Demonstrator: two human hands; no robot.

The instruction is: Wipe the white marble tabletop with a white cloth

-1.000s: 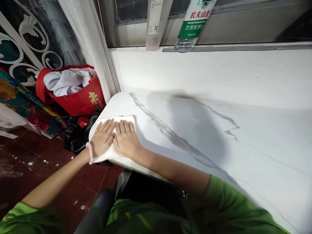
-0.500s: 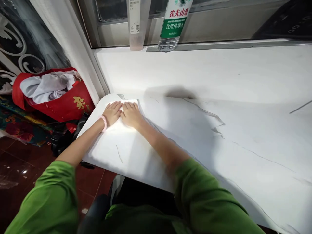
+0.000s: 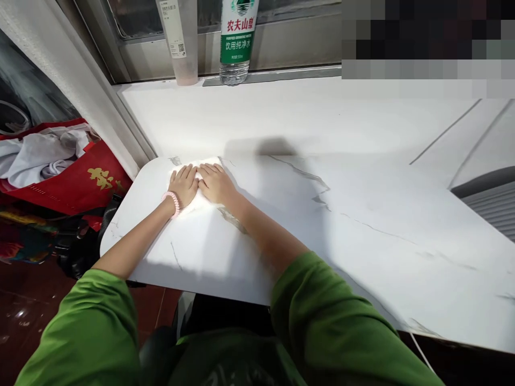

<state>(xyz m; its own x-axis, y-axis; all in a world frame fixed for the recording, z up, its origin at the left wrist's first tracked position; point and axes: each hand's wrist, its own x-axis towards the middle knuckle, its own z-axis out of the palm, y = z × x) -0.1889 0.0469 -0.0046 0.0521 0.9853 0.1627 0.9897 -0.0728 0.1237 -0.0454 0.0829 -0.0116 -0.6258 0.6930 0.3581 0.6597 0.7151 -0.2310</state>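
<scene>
Left hand (image 3: 184, 186) and right hand (image 3: 218, 185) lay flat, outstretched, on white cloth (image 3: 196, 202) atop a marbled table (image 3: 382, 257) below a window (image 3: 298, 48).

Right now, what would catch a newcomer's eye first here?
The left hand and right hand lie flat on a white cloth at the left end of the marble-patterned table. A red bag with gold marking stands out at far left; a green-labelled bottle stands on the ledge behind.

Extends rightward as a white, grey-veined, marble-look tabletop (image 3: 386, 279); bears a white cloth (image 3: 195, 202), spread near the rounded far left corner.
</scene>
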